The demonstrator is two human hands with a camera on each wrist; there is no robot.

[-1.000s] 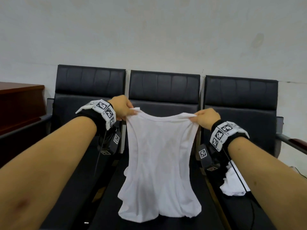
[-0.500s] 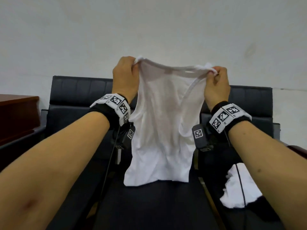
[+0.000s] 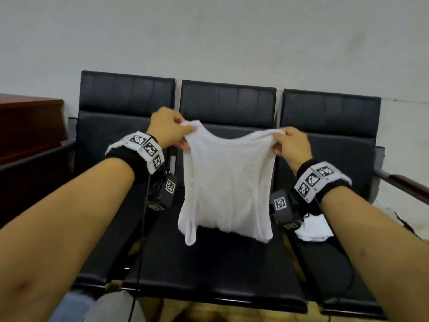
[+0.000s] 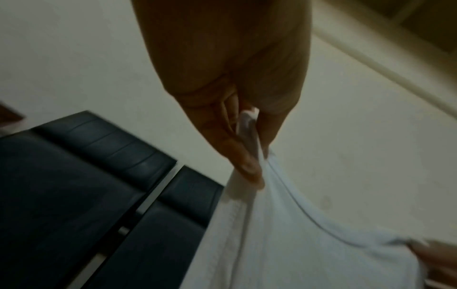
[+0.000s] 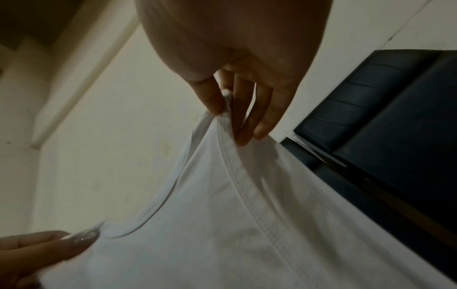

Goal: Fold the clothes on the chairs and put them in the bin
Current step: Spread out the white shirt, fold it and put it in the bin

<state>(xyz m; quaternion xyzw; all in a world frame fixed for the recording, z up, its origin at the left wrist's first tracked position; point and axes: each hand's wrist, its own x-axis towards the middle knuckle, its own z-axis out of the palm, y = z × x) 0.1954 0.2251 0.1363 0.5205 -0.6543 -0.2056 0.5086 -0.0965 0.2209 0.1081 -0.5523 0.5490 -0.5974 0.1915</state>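
Note:
A white sleeveless top (image 3: 226, 182) hangs in the air over the middle chair seat (image 3: 216, 263), folded so its straps dangle at the bottom. My left hand (image 3: 169, 129) pinches its upper left corner, and my right hand (image 3: 290, 142) pinches the upper right corner. In the left wrist view the fingers (image 4: 245, 162) clamp a bunched edge of the top (image 4: 284, 244). The right wrist view shows thumb and fingers (image 5: 247, 125) pinching the hemmed edge of the top (image 5: 235, 224). Another white garment (image 3: 313, 228) lies crumpled on the right chair seat. No bin is in view.
Three black padded chairs stand in a row against a pale wall; the left chair (image 3: 120, 126) holds nothing. A dark wooden desk (image 3: 30, 126) stands at far left. A wooden armrest (image 3: 408, 184) sticks out at the right.
Both hands have come down from head height to chest height with the top. The garment now hangs shorter, doubled over, its lower edge just above the middle seat.

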